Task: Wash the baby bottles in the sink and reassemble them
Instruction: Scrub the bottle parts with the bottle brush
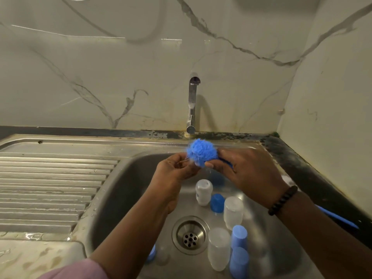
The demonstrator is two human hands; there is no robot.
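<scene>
My right hand (244, 174) grips a blue bottle brush (200, 153) just behind its fluffy head, over the back of the steel sink (124, 190); its blue handle runs under my wrist toward the right. My left hand (175, 170) pinches a small clear part against the brush head; what that part is cannot be made out. In the basin lie a white bottle (203, 191), two clear bottles (233, 212) (219, 248), and blue caps (217, 202) (239, 238) (239, 261).
The chrome tap (192, 103) stands at the back of the sink, above my hands. The drain (190, 235) sits mid-basin. A ribbed, wet draining board (50, 188) lies to the left. A dark counter edge (314, 178) runs along the right.
</scene>
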